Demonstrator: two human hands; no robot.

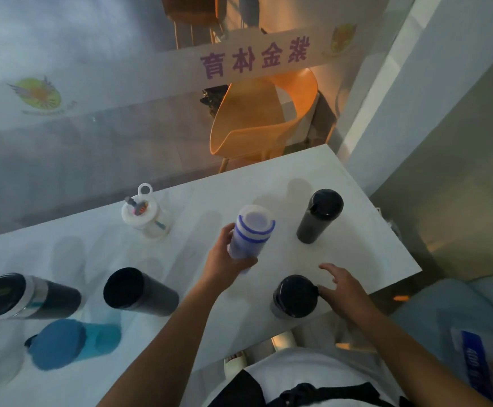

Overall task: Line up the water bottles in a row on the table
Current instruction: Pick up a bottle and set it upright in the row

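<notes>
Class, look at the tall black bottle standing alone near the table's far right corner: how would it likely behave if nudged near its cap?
The tall black bottle looks narrow for its height, so it would probably tip rather than slide. Once down, its round body would likely roll on the smooth table.

Left hand [230, 261] around blue-striped bottle [251, 230]; right hand [342, 289] beside black bottle [295, 296].

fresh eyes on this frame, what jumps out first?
The left hand grips a white bottle with blue stripes mid-table, apparently lifted off the white table. Beside it, the right hand rests open against a black-lidded bottle at the near edge. Five more bottles stand scattered rather than in a row, the blue bottle at near left being the brightest.
</notes>
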